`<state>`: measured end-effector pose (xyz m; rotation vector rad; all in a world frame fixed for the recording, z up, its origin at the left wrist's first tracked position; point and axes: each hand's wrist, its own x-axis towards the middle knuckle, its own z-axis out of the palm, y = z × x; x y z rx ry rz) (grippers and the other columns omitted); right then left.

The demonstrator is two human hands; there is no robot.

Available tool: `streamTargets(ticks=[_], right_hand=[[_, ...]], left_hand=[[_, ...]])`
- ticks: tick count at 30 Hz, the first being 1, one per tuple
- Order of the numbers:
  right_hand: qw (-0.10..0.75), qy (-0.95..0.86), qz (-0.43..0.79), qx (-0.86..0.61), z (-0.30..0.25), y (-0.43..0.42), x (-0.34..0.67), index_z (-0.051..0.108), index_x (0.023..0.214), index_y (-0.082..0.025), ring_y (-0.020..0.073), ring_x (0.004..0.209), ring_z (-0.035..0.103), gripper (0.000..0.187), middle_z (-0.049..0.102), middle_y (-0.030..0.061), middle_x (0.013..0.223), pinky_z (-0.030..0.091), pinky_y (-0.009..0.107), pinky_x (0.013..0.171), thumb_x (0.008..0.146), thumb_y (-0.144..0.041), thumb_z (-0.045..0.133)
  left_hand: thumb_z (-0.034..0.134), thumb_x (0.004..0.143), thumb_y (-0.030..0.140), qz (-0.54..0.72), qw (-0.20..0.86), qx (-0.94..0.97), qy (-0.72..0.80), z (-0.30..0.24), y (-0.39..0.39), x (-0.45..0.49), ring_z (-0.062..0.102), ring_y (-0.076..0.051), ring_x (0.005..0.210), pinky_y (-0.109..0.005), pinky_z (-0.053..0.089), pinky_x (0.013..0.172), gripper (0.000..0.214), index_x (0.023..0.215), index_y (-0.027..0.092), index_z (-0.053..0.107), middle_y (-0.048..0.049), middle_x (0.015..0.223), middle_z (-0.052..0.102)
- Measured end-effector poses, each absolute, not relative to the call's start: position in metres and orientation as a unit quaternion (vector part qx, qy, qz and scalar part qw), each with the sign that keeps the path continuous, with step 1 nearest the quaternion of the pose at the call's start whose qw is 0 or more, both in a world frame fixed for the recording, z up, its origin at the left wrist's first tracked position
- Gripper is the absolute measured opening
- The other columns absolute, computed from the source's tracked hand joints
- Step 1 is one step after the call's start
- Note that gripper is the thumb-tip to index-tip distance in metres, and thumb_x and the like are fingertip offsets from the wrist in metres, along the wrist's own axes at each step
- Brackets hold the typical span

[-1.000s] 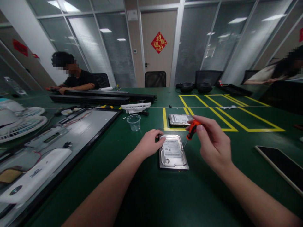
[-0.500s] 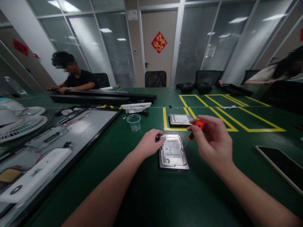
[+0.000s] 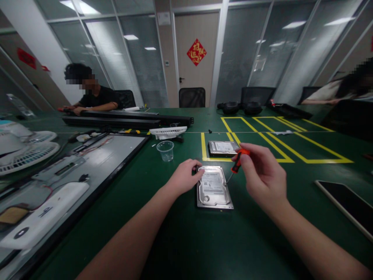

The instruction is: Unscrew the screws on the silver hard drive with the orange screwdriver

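We could pass over the green tabletop (image 3: 189, 249) between the framed panel (image 3: 116, 151) and our left forearm (image 3: 140, 221), or between our right hand (image 3: 264, 175) and the dark-screened device (image 3: 346, 204). A plastic cup (image 3: 166, 152) stands ahead and left of our left hand (image 3: 184, 177); our screwdriver (image 3: 239, 160) obstructs the right edge of the nearer hard drive (image 3: 214, 190), and the farther hard drive (image 3: 222, 147) blocks the way straight beyond

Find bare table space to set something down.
Bare tabletop lies between the forearms, nearer than the front hard drive; between the cup, left forearm and framed panel; and within the yellow box beyond the phone. Crowded: the left side, with fan parts, and around that drive: left hand, right hand, screwdriver.
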<state>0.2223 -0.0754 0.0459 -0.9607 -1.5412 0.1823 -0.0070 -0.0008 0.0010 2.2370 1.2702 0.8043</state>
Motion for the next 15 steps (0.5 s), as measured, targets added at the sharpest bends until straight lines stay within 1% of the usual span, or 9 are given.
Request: streamTargets(ticks=[4,10,15], right_hand=[[0.614,-0.666,0.077,-0.417,0.0457,-0.075,0.2216,0.065,0.127,-0.03,0.0219,0.097,0.073,0.032,0.069,0.0057,0.114,0.061,0.043,0.088,0.095,-0.026,0.068],[0.617,-0.671,0.12,-0.394,0.0476,-0.0781,0.2208,0.063,0.133,-0.03,0.0218,0.101,0.074,0.032,0.069,0.0074,0.124,0.062,0.044,0.09,0.102,-0.028,0.057],[0.617,-0.668,0.113,-0.4,0.0472,-0.0778,0.221,0.063,0.133,-0.03,0.0232,0.103,0.073,0.032,0.07,0.008,0.124,0.062,0.046,0.092,0.101,-0.028,0.059]], left_hand=[[0.062,0.097,0.039,0.296,0.219,0.812,0.453,-0.0009,0.0005,-0.0071,0.066,-0.023,0.097,-0.037,0.054,0.087,0.029,0.114,0.018,0.074,-0.0089,0.109,0.071],[0.061,0.098,0.039,0.297,0.219,0.812,0.452,-0.0014,0.0004,-0.0073,0.066,-0.022,0.097,-0.037,0.054,0.087,0.029,0.115,0.019,0.074,-0.0086,0.109,0.071],[0.061,0.098,0.04,0.29,0.219,0.811,0.459,-0.0001,-0.0004,-0.0075,0.066,-0.023,0.097,-0.037,0.054,0.087,0.029,0.114,0.019,0.074,-0.0087,0.109,0.071]])
